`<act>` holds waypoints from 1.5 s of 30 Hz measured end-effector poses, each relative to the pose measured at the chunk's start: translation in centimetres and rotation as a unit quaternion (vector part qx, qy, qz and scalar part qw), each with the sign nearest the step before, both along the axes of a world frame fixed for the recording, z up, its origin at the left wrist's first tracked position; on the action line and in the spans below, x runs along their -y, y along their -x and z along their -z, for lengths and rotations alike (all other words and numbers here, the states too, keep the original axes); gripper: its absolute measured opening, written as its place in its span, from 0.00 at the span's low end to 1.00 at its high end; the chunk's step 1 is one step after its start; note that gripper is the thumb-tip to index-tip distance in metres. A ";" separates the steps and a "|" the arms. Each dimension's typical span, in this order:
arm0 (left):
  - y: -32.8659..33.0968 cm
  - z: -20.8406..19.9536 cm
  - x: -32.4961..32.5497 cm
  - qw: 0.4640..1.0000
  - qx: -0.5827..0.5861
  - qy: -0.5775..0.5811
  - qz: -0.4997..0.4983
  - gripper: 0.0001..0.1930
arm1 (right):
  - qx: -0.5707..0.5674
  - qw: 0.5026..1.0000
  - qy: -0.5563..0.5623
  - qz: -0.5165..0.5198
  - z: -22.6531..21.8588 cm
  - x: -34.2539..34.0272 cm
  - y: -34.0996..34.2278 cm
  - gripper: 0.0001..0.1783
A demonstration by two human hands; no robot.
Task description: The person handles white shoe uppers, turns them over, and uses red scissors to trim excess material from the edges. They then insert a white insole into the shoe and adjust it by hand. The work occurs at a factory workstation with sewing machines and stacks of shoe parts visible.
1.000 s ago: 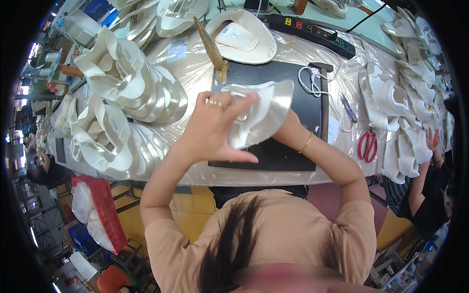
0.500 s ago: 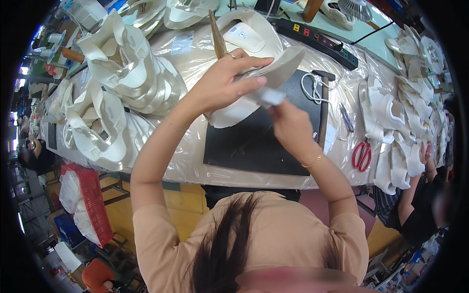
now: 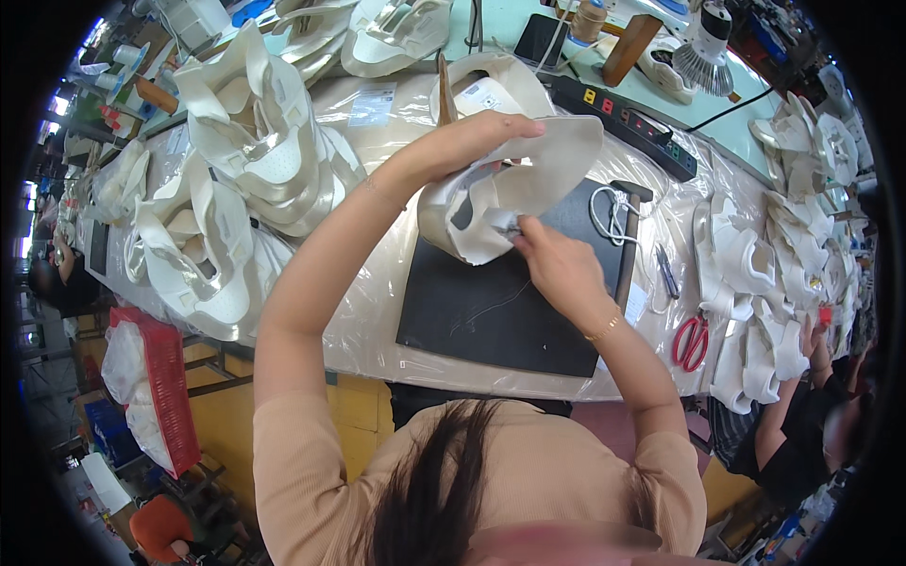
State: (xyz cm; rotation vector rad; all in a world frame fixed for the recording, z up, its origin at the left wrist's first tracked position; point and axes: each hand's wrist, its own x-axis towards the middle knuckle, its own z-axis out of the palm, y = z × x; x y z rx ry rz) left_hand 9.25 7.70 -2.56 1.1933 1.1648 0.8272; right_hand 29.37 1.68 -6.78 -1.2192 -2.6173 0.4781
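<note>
My left hand (image 3: 481, 143) is closed on a cream shoe upper (image 3: 557, 170) held above a black board (image 3: 491, 316). The upper tilts so that its hollow inside shows. Right beside that hand rises a wooden stick (image 3: 445, 90); whether my fingers hold it is hidden. My right hand (image 3: 562, 264) pinches a small pale grey piece (image 3: 503, 222) against the upper's lower part, its kind too small to tell. Behind the left hand lies another cream upper (image 3: 514, 80) with a white label inside.
Stacks of cream uppers (image 3: 250, 132) stand at left, more (image 3: 741, 250) at right. Right of the board lie a hammer (image 3: 630, 241), white cord (image 3: 609, 215), snips (image 3: 668, 274) and red-handled scissors (image 3: 691, 342). A black power strip (image 3: 628, 123) crosses behind. Another person's hand (image 3: 819, 344) is at far right.
The upper has turned and tilted, so more of its inside now shows. My right hand has brought the pale grey piece lower and left, against the upper. The whole view has shifted slightly.
</note>
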 end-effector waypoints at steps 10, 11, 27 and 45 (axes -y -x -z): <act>-0.3 3.5 -5.3 0.983 -0.081 0.129 0.101 0.22 | -0.030 0.999 0.030 -0.026 0.9 -0.1 -1.2 0.11; -0.2 4.1 -5.7 0.981 -0.094 0.127 0.114 0.22 | -0.063 0.998 -0.015 -0.022 0.8 -0.2 -1.3 0.11; 0.2 7.2 -5.8 0.962 -0.068 0.247 0.091 0.27 | -0.086 0.996 0.018 0.025 0.2 -3.1 0.5 0.09; -0.4 3.4 4.3 0.962 -0.071 -0.237 -0.119 0.26 | -0.247 0.968 -0.009 0.044 -1.2 0.4 -2.8 0.10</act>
